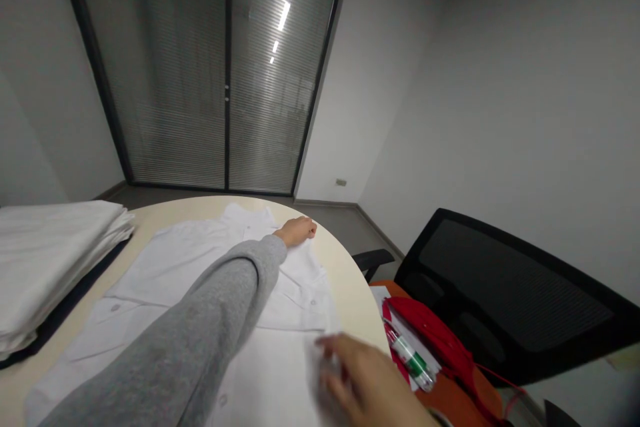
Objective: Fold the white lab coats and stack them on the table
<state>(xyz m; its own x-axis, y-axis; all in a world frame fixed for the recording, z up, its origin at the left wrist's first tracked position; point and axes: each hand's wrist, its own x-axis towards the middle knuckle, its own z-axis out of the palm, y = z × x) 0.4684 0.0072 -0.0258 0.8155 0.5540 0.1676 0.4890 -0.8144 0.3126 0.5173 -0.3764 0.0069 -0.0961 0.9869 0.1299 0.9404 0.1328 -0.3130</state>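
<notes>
A stack of folded white cloth (pixel 50 260) sits at nine o'clock on the tabletop (pixel 345 280). The white shirt (pixel 200 293) lies flat at centre. The left hand (pixel 296 231), fingers curled, pinches its far edge at twelve o'clock. The right hand (pixel 365 383), blurred, grip loosely closed, presses the near hem at five o'clock.

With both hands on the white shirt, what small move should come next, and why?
Probably pull the right hand gently toward the table edge. The shirt lies flat, the left hand pins its far edge near the collar, and the right hand grips the near side, where the cloth looks bunched.
</notes>
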